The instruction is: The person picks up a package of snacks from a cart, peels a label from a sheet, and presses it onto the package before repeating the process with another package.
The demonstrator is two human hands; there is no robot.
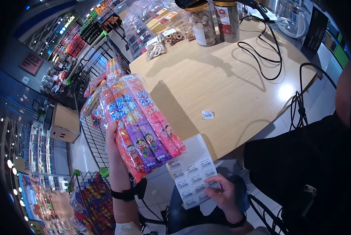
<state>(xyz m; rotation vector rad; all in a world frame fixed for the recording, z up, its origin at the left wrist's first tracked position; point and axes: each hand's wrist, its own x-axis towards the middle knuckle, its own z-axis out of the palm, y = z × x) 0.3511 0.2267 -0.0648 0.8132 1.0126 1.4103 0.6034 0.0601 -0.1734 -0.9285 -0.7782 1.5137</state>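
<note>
My left hand (112,132) grips the left side of a clear plastic bag of ice pops (138,121), in red, purple and pink wrappers. Its fingers are mostly hidden behind the bag, which is held up at the table's left edge. Lower down, my right hand (224,194) has thumb and forefinger on a white sheet of barcode labels (193,176), at its right side. The sheet is over my legs, its top reaching the table edge. One loose barcode label (208,114) lies on the wooden table (183,86).
A wire shopping cart (90,129) with more bags stands left of the table. Two jars, one of dried slices (201,25), and small snack bags (156,49) sit at the back. A black cable (275,74) loops at right. Someone in dark clothes (301,164) is close by.
</note>
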